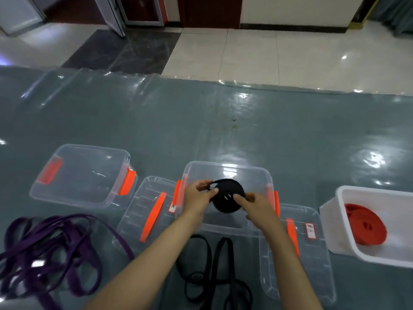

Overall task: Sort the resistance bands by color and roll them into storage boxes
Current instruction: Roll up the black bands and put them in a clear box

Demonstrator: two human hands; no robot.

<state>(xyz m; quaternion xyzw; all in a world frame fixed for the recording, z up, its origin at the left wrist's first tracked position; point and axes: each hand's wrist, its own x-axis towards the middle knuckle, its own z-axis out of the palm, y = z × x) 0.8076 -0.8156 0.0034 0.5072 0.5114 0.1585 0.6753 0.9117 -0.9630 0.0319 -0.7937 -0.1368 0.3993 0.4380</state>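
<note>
Both grips are on the black coil (228,195), held just above the middle clear box (225,171): my left hand (197,198) pinches the loose tail at the coil's upper left, my right hand (254,204) pinches its near right edge. I judge the band light, soft and springy, so the roll will want to unwind; best to keep fingers across the outer wrap and the flat faces, not the hollow core. More black bands (214,269) lie loose on the desk (201,121) near me, purple bands (51,247) tangled at left, a red coil (366,227) already in the white box (335,218) at right. Lids flank the box closely, but its mouth is open beneath the coil and the far desk offers room
</note>
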